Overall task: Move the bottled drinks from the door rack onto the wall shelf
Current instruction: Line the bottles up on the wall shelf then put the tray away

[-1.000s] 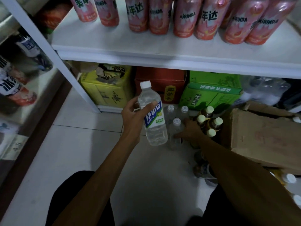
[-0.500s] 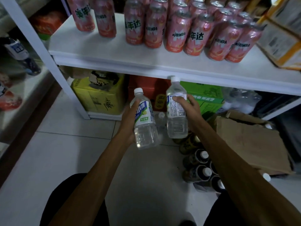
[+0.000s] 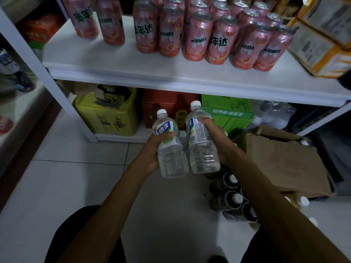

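Observation:
I hold two clear water bottles with white caps and blue-and-white labels side by side, upright, below the front edge of the white shelf (image 3: 117,70). My left hand (image 3: 154,149) grips the left bottle (image 3: 170,154) around its label. My right hand (image 3: 215,138) grips the right bottle (image 3: 201,147) the same way; its cap sits a little higher. Both bottles hang over the tiled floor, in front of the cartons under the shelf.
Several pink Mirinda cans (image 3: 197,37) crowd the shelf's middle and right; yellow-edged boxes (image 3: 322,38) stand at its far right. Dark bottles with white caps (image 3: 230,192) stand on the floor beside a brown carton (image 3: 284,158). Yellow (image 3: 106,114), red and green cartons sit underneath.
My right hand picked a second bottle off the floor and lifted it beside the first. Both bottles now sit close together, and my view has tilted up toward the shelf.

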`<state>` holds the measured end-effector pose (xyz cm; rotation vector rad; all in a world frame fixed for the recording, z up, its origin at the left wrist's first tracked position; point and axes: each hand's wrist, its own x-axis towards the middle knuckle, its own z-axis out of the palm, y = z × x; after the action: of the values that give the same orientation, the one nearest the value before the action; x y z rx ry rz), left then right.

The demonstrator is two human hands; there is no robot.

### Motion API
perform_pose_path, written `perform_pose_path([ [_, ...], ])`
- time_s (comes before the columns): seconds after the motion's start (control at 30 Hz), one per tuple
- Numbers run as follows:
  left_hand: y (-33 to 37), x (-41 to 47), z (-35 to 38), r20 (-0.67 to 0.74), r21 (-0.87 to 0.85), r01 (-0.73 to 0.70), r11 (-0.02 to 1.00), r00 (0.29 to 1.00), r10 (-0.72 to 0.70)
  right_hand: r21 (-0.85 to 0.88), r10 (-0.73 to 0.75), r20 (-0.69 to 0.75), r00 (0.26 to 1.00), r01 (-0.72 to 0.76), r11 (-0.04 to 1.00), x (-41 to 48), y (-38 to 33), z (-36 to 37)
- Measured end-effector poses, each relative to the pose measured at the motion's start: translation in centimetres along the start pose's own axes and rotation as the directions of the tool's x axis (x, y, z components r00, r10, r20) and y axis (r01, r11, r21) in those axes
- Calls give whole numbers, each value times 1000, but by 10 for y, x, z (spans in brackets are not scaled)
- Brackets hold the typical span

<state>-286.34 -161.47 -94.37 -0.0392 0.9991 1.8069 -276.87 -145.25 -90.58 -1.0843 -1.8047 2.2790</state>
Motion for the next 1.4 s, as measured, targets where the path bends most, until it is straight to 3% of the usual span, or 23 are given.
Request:
perform_pose_path([
  [0.1, -3, 4, -3, -98, 133, -25, 991, 995, 38, -50, -31, 36, 999, 33, 998, 2, 2, 5],
  [0.17, -6, 7, -3, -158, 113, -62, 992, 984, 80, -105, -97, 32, 995, 100, 989, 1, 4, 8],
  [0.4, -10, 11, -4, -141, 133, -101, 986, 983, 120, -254, -132, -6, 991, 127, 959, 23, 16, 12],
  [0.6, -16, -8, 10, -160, 140, -27, 990, 986, 50, -204, -132, -50, 990, 119, 972, 17, 18, 9],
  [0.73, -23, -34, 18, -186, 215, 17, 977, 982, 24, -154, -44, -52, 998, 35, 988, -6, 19, 7],
  [1.0, -16, -101, 59, -447, 330, 102, 938, 893, 60, -127, 26, -111, 993, -40, 991, -78, 4, 20],
  [1.13, 24, -143, 97, -453, 399, 111, 910, 887, 91, -149, 24, -146, 989, -46, 988, -124, -36, 30],
  [1.4, 124, -218, 193, -405, 475, 45, 879, 898, 173, -206, -64, -181, 981, 26, 978, -207, -190, 44],
])
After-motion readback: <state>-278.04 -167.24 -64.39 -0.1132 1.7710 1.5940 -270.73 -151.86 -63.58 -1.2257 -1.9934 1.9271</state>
